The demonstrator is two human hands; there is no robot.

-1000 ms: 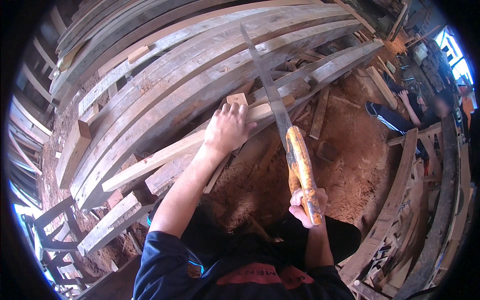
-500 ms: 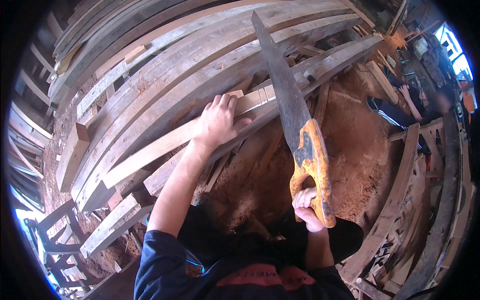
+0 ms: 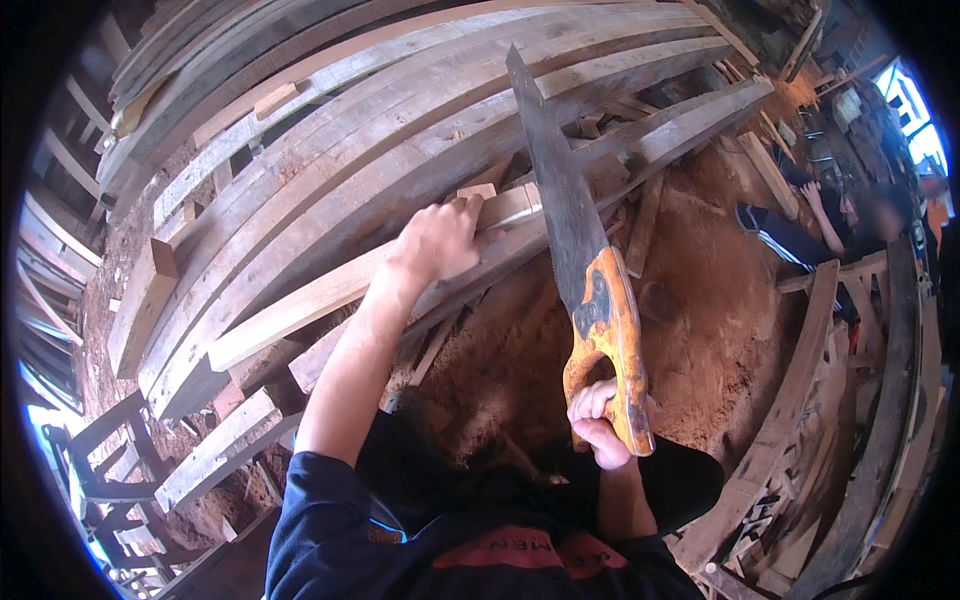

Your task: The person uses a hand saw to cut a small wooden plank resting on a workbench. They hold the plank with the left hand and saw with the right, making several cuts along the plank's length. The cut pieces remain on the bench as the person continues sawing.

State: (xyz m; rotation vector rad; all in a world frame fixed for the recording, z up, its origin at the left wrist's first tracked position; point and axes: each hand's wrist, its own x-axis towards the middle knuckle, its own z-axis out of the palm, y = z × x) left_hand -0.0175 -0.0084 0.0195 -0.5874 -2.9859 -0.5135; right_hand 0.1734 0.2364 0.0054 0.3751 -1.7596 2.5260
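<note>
My left hand (image 3: 432, 240) grips a pale wooden batten (image 3: 290, 310), which lies slanting across weathered beams; its fingertips are at a small wood block (image 3: 475, 190), partly hidden behind them. My right hand (image 3: 598, 420) is wrapped round the orange, scuffed handle of a hand saw (image 3: 559, 200). The saw's broad dark blade points away from me, crossing the batten's far part to the right of my left hand, where thin marks show on the wood; whether the teeth touch it I cannot tell.
Long curved beams (image 3: 340, 150) fill the upper left. Reddish dirt ground (image 3: 690, 350) with sawdust lies below the saw. Curved planks (image 3: 770, 440) and wooden frames stand at the right, where a person (image 3: 830, 225) in dark clothing sits. More lumber (image 3: 230, 450) lies at the lower left.
The saw has turned from nearly edge-on to showing its broad face. Since half a second ago it has shifted slightly left, with my right hand. My left hand stays on the batten.
</note>
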